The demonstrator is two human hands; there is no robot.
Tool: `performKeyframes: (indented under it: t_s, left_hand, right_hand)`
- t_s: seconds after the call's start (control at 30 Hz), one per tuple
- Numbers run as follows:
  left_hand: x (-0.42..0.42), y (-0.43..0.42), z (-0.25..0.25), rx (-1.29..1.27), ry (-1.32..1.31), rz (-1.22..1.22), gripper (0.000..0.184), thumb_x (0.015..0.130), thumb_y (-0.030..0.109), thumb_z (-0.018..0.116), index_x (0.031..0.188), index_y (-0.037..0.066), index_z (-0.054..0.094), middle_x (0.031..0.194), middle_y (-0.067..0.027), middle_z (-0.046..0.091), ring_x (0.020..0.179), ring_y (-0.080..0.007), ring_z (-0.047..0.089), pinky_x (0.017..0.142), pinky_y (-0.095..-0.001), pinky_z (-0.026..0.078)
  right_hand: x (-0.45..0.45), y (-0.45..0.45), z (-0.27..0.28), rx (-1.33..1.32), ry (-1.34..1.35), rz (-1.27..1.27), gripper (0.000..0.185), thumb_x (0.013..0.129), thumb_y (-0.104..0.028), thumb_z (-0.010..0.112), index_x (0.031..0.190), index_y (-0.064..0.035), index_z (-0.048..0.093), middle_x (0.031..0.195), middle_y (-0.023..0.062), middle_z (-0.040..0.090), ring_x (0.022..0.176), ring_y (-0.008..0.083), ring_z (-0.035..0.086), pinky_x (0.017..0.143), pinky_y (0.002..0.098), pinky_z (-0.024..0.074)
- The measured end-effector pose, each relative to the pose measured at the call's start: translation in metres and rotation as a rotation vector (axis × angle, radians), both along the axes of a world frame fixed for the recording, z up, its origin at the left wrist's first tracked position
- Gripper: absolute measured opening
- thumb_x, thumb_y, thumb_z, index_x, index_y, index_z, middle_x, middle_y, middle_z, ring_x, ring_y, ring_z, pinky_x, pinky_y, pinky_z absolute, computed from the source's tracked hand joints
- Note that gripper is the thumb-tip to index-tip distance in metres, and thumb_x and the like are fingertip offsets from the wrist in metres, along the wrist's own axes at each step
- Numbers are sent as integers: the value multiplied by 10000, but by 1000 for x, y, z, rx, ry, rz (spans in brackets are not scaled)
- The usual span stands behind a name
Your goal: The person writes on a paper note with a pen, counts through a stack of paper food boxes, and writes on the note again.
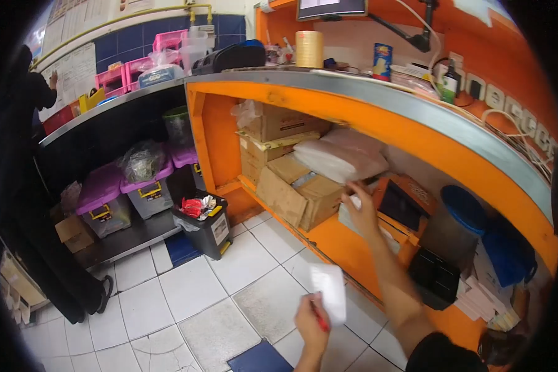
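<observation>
My left hand is low in the middle, closed around a red pen and a sheet of white paper. The paper stands up above the fingers, over the floor tiles. My right hand reaches into the orange shelf, its fingers bent around a small white item whose kind I cannot make out. Just left of its fingertips sits an open cardboard box. Behind that lie white plastic-wrapped packs. A dark tablet-like panel in an orange case is right of the hand.
The orange counter overhangs the shelf. A grey bin with a blue rim and a black crate stand at right. Left are a trash bin and purple-lidded boxes. A person in black stands far left.
</observation>
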State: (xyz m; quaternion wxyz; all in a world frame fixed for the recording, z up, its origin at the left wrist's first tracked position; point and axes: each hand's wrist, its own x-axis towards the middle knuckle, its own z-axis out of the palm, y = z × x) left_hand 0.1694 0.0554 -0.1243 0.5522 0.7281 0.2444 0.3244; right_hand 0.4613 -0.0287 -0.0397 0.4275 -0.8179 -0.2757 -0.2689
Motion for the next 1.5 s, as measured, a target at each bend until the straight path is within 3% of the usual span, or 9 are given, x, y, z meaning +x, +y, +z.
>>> performKeyframes:
  t_s: [0.1,0.23,0.5,0.73,0.83,0.97,1.07,1.23,1.5]
  left_hand:
    - [-6,-9,12,-92,-263,175,264,996,245,642,906,-3,644,687,-109,644,598,-175,580,593,-317,488]
    - [-34,-22,37,32,-205,-7,252,972,225,683,928,-23,671,737,-145,676,612,-189,611,594,-332,502]
    - [-106,-43,81,396,-145,-97,190,854,132,820,912,17,680,702,-101,651,555,-141,552,539,-275,456]
    - [-135,-43,103,402,-217,108,186,867,139,810,902,19,672,713,-67,636,586,-102,514,559,-252,437]
    - [-134,-38,107,266,-183,107,188,897,166,779,915,13,672,751,-59,642,636,-96,514,597,-242,427]
    - [-118,-44,80,379,-218,-49,105,901,114,756,935,35,696,755,-79,667,609,-122,560,563,-270,448]
    - [-116,-56,82,371,-217,-163,120,883,120,774,939,48,696,746,-107,652,577,-183,591,545,-308,486]
    - [-115,-52,82,318,-170,-217,140,878,125,781,930,49,676,725,-112,633,566,-217,593,536,-321,489]
    - [-106,-39,77,319,-149,-244,145,872,114,783,937,52,668,726,-121,637,557,-227,595,535,-318,485]
  right_hand:
    - [-140,-18,-26,464,436,-21,539,1020,-466,565,1294,-5,624,1295,164,653,1247,278,586,1074,391,409]
    - [-260,-51,-60,936,1128,670,622,1064,-468,456,1443,25,450,1448,131,538,1309,257,539,1121,417,395]
    - [-337,-71,-21,1106,1077,836,565,1069,-317,445,1485,54,348,1387,313,541,1248,357,581,1060,453,476]
    - [-322,-68,-33,1142,931,816,555,1057,-344,495,1440,53,440,1405,223,571,1281,304,568,1077,446,451]
    - [-223,-80,-31,282,289,-57,679,899,-340,748,1461,-75,473,1438,249,525,1346,326,508,1130,454,377]
    - [-127,-124,-24,-786,42,-759,820,875,-278,735,1572,-221,306,1596,225,320,1442,384,377,1147,552,336]
    - [-25,-182,-37,-926,377,-547,539,955,-186,579,1479,-243,466,1535,224,424,1410,398,418,1092,525,418]
    - [19,-227,8,-816,-349,-598,280,980,-188,500,1079,-10,691,965,220,718,874,392,710,815,487,564]
    - [59,-225,39,-711,-264,-641,252,959,-182,541,1099,-46,700,963,246,708,885,434,691,776,521,560]
